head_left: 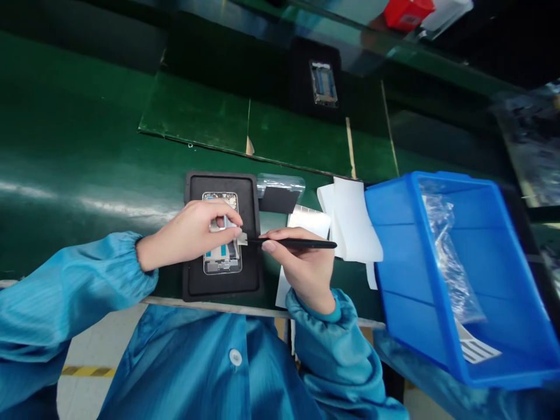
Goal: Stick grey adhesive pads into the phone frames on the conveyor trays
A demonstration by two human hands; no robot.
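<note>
An opened phone body lies in a black tray in front of me, its metal frame and inner parts showing. My left hand reaches over the phone and covers its middle. Its thumb and index finger pinch a small pale piece of film. From the other side, my right hand grips slim black tweezers like a pen. Their tip points left and meets the film, or comes very near it; I cannot tell which.
Right of the tray lie a clear bag with a dark sheet and white papers. A blue bin holding clear plastic and a striped strip stands farther right. Another phone body rests on a dark tray across the green bench.
</note>
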